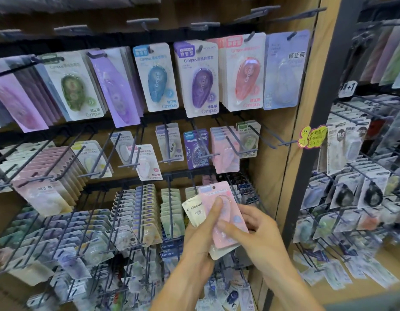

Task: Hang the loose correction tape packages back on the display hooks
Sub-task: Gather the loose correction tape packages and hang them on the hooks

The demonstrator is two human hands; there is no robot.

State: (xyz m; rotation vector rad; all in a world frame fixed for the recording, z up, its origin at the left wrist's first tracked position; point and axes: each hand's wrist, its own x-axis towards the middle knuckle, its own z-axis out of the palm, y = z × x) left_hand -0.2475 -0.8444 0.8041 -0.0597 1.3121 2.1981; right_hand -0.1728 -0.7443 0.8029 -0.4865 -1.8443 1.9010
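A small stack of loose correction tape packages sits in both my hands low in the middle of the display. On top lies a pink package (219, 198), and a cream one (193, 212) fans out beneath it to the left. My left hand (200, 239) grips the stack from below, thumb pressed on the pink blister. My right hand (255, 232) pinches the pink package's right side with thumb and fingers. Matching pink packages (224, 151) hang on a middle-row hook (233, 143) above. Beside it to the right, a bare hook (269, 136) juts out.
Three rows of long metal hooks carry many packaged tapes, large ones (158, 77) on top and small ones (147, 205) lower left. A wooden panel (291, 131) bounds the display on the right, with a yellow handwritten note (312, 136). A dark post (324, 90) and a second rack (360, 176) follow.
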